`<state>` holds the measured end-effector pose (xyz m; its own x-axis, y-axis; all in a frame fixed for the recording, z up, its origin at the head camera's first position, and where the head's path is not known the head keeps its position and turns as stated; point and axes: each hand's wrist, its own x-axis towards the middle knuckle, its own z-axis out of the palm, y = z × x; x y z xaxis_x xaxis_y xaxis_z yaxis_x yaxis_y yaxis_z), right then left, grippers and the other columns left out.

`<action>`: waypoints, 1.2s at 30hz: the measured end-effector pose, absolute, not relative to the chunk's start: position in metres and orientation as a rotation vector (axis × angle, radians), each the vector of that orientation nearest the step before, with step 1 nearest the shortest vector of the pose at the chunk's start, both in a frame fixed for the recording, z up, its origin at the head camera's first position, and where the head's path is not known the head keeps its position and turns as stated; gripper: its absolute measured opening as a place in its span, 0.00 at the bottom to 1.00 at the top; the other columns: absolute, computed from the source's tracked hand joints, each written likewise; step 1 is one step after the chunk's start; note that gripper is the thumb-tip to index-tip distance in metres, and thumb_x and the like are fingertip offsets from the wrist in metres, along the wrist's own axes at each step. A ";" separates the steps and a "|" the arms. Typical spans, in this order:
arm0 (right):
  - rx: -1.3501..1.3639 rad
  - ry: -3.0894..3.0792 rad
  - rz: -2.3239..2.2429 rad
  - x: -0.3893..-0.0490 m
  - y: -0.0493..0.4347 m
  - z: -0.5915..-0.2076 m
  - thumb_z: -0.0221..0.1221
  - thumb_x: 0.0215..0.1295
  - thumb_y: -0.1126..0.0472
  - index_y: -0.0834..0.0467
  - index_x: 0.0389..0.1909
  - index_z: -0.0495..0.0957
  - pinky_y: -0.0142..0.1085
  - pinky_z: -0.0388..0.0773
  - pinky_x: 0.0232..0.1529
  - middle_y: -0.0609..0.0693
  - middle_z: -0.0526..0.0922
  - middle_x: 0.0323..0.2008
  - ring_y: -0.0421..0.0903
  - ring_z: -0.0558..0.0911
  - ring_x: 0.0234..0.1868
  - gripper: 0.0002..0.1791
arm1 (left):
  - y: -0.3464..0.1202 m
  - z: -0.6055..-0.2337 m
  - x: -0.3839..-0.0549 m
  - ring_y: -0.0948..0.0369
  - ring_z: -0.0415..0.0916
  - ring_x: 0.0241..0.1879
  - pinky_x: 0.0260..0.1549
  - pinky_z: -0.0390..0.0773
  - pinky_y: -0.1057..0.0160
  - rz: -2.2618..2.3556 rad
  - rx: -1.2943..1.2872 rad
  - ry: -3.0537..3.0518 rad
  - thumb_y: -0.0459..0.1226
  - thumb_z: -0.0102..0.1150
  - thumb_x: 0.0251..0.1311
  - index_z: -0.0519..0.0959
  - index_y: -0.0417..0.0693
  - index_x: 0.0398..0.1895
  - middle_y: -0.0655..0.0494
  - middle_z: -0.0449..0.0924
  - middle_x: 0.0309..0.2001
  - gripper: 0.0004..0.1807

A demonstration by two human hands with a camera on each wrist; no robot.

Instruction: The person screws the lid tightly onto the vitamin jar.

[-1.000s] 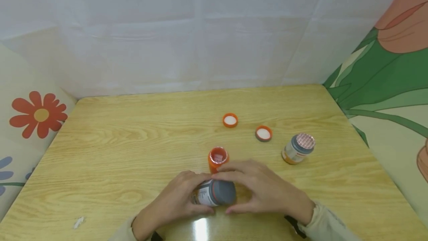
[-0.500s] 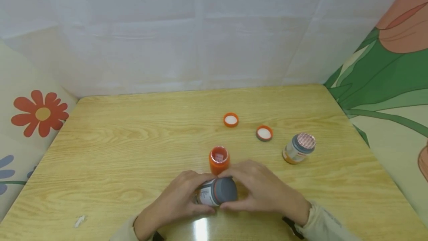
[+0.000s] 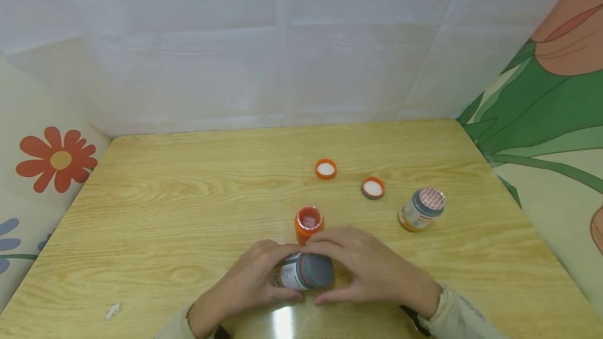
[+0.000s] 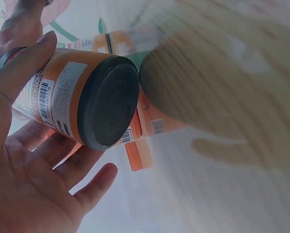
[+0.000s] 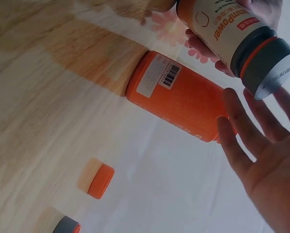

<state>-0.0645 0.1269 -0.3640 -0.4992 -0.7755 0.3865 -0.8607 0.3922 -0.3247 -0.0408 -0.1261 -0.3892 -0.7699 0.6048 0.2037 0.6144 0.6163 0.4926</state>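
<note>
My left hand [image 3: 254, 276] grips a supplement bottle [image 3: 289, 274] with a white and orange label, thumb on one side and fingers on the other. The bottle is tilted, its dark base [image 4: 111, 102] close to the tabletop and its grey screw cap [image 3: 317, 270] pointing right. Around that cap my right hand [image 3: 372, 266] is spread, fingertips at its far side and thumb apart from it. In the right wrist view these fingers look fairly straight. Just behind stands an uncapped orange bottle [image 5: 181, 99], with torn foil around its mouth.
An orange lid [image 3: 325, 170] and a grey-and-orange lid [image 3: 372, 188] lie upturned on the wooden table [image 3: 188, 198]. Farther right stands a lidless grey-necked bottle [image 3: 416, 213] with foil on top. A white scrap [image 3: 112, 312] lies front left.
The right thumb and fingers close on the cap half a second ago, then the thumb spreads away from it. The left hand and the bottle stay nearly in place.
</note>
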 end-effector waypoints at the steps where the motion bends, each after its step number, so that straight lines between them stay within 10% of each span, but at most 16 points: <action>1: 1.500 -2.447 0.733 -0.065 0.127 -0.364 0.69 0.52 0.34 0.45 0.62 0.75 0.38 0.79 0.55 0.40 0.79 0.58 0.38 0.78 0.56 0.37 | -0.126 -0.390 -0.041 0.69 0.78 0.41 0.48 0.78 0.62 -0.868 -1.061 -2.806 0.53 0.79 0.38 0.78 0.53 0.58 0.64 0.87 0.45 0.39; 8: 1.579 -2.346 0.727 -0.067 0.127 -0.366 0.71 0.55 0.46 0.47 0.61 0.75 0.38 0.79 0.54 0.43 0.80 0.57 0.40 0.79 0.56 0.32 | -0.128 -0.392 -0.043 0.69 0.81 0.42 0.49 0.80 0.60 -0.939 -1.096 -2.785 0.51 0.79 0.39 0.78 0.52 0.58 0.62 0.87 0.46 0.38; 22: 1.283 -2.420 0.804 -0.062 0.116 -0.374 0.69 0.49 0.32 0.48 0.48 0.81 0.32 0.80 0.46 0.39 0.86 0.43 0.35 0.83 0.43 0.31 | -0.128 -0.391 -0.040 0.70 0.80 0.41 0.49 0.80 0.59 -0.943 -1.090 -2.779 0.50 0.79 0.39 0.78 0.53 0.58 0.62 0.87 0.45 0.38; 36: 1.595 -2.264 0.713 -0.067 0.130 -0.371 0.70 0.56 0.47 0.45 0.64 0.74 0.37 0.79 0.57 0.45 0.78 0.62 0.41 0.79 0.59 0.33 | -0.132 -0.392 -0.043 0.63 0.83 0.47 0.50 0.82 0.58 -1.012 -1.108 -2.750 0.50 0.79 0.40 0.75 0.52 0.63 0.57 0.86 0.52 0.42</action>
<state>-0.0667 0.1296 -0.3710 -0.3504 -0.7964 0.4929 -0.9351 0.2680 -0.2319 -0.0427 -0.1320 -0.3918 -0.7497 0.6181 0.2366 0.6241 0.5411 0.5637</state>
